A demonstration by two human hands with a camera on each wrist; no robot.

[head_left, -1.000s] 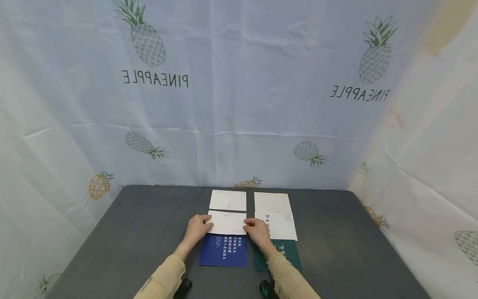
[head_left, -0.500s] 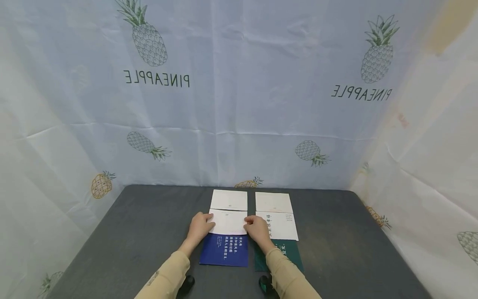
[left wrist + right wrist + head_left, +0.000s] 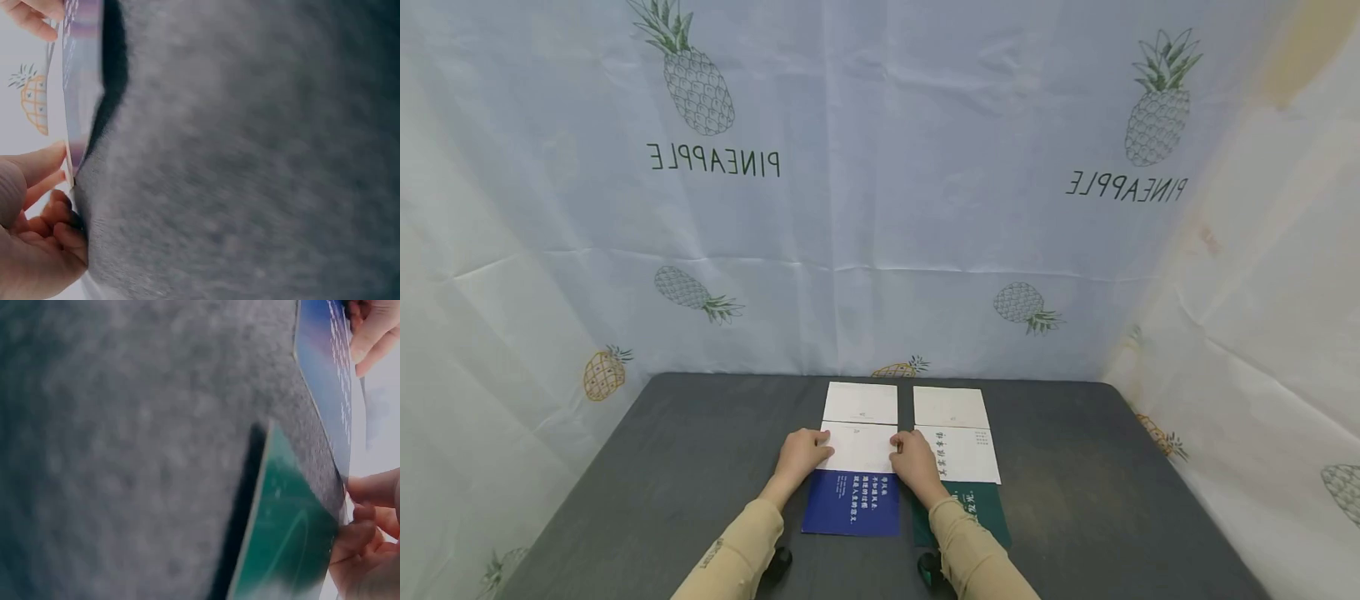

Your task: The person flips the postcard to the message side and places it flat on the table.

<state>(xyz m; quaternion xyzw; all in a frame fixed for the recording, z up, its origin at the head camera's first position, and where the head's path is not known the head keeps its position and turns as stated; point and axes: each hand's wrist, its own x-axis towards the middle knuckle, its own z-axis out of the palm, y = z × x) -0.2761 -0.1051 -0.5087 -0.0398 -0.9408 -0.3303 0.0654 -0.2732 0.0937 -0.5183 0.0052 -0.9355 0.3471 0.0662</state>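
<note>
A plain white card [image 3: 859, 448] with a small mark near its top edge lies in the left column, between another white card [image 3: 861, 403] and a blue card [image 3: 852, 503] with white writing. My left hand [image 3: 800, 457] pinches its left edge; in the left wrist view thumb and forefinger meet at the card's corner. At the opposite edge, my right hand [image 3: 916, 463] grips the card with thumb and finger, the other fingers curled. That hand lies over part of the written white card [image 3: 966, 454] and its wrist over the green card [image 3: 988, 508].
A cream card [image 3: 951, 407] tops the right column. The dark table [image 3: 1075, 492] runs out to both sides, with a pineapple-print curtain [image 3: 925, 217] behind it. Black straps or devices [image 3: 929, 568] show under the wrists.
The dark gap between the held card and the white card above it has narrowed to a thin line. Both hands keep almost the same place.
</note>
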